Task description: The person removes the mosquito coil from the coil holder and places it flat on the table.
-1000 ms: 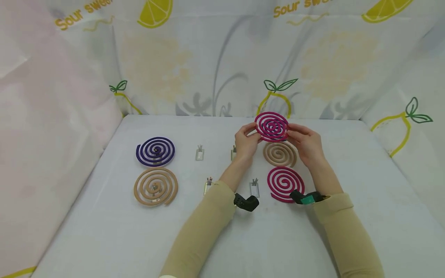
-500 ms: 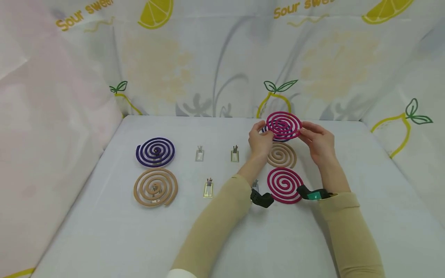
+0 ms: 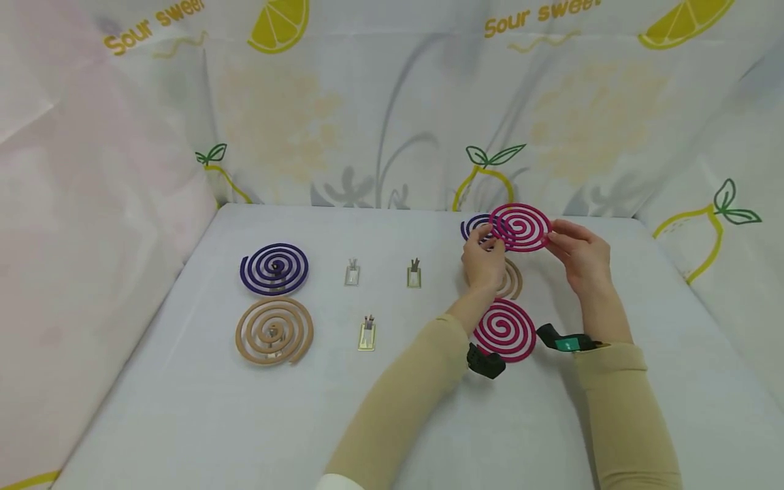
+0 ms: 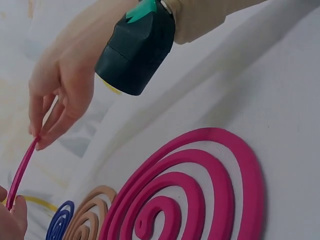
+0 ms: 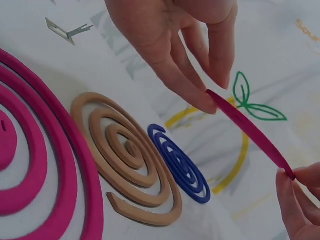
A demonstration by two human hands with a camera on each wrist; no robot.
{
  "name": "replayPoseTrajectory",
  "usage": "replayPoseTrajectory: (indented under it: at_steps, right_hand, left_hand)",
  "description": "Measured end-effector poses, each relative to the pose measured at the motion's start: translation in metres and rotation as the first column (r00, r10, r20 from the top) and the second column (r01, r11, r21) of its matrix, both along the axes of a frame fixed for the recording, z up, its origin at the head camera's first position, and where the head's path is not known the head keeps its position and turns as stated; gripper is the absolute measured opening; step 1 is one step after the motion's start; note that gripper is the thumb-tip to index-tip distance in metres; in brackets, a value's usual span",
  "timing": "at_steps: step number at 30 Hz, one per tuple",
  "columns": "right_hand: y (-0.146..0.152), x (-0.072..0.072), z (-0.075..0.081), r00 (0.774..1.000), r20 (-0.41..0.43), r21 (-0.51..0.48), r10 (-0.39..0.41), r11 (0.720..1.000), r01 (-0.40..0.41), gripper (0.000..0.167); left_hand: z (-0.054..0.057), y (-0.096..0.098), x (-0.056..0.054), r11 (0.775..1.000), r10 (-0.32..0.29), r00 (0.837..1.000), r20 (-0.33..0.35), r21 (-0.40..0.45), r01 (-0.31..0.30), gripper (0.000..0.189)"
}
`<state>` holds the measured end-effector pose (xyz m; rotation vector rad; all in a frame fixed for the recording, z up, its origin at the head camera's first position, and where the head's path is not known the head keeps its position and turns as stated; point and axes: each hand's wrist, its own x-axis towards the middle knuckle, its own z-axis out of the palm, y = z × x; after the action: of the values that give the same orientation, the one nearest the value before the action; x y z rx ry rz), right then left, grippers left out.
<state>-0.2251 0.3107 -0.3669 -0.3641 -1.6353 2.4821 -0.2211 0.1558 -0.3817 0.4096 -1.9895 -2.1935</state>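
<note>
Pink and thin, a spiral coil (image 5: pixel 255 134) is held up clear of the table between two bare hands, near the far right of the white tabletop (image 3: pixel 184 415); both wrist views show it nearly edge-on, as a narrow slanting strip. The right hand (image 3: pixel 584 258) pinches its right edge, thumb and fingertips pressed together on the rim, the fingers almost straight out from the palm. The left hand (image 3: pixel 484 265) has the opposite edge: its fingers are curved and its thumb lies along the rim, so the coil's end sits between them, though the right wrist view shows the other fingertips a little apart from it. How firm that left hold is, I cannot tell. From the head view the lifted coil partly overlaps a dark blue coil (image 5: pixel 182 167) behind it, while the left hand covers part of a tan coil (image 5: pixel 131 152). Nearer the person lies a second pink coil (image 3: pixel 502 328), flat on the cloth. Well to the left, a purple coil (image 3: pixel 278 267) stands beyond a larger tan spiral (image 3: pixel 273 331). Between the two groups are a small silver stand (image 3: pixel 352 275), a small gold stand (image 3: pixel 414 277) and, closer in, another gold one (image 3: pixel 367 338). A lemon-printed curtain (image 3: pixel 392 102) hangs behind.
</note>
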Motion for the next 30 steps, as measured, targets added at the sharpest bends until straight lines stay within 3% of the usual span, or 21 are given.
replayPoseTrajectory:
  at_steps: [10, 20, 25, 30]
  right_hand:
    - [0.021, 0.003, -0.005, 0.995, 0.077, -0.024, -0.055, 0.998, 0.057, 0.016]
    - [0.036, 0.001, -0.008, 0.987, 0.128, -0.083, -0.092, 0.991, 0.103, 0.018]
    - [0.040, 0.001, -0.014, 0.985, 0.137, -0.128, -0.109, 0.984, 0.127, 0.023]
    - [0.040, -0.001, -0.019, 0.970, 0.181, -0.077, -0.160, 0.981, 0.176, 0.025]
  left_hand:
    - [-0.007, 0.023, 0.007, 0.996, -0.039, 0.999, 0.014, 0.078, 0.037, 0.034]
    - [-0.016, 0.037, 0.006, 0.974, -0.103, 0.993, -0.057, 0.196, 0.113, 0.039]
    - [-0.020, 0.042, 0.007, 0.972, -0.141, 0.990, -0.005, 0.187, 0.139, 0.042]
    - [-0.024, 0.048, 0.008, 0.959, -0.153, 0.988, 0.031, 0.246, 0.141, 0.042]
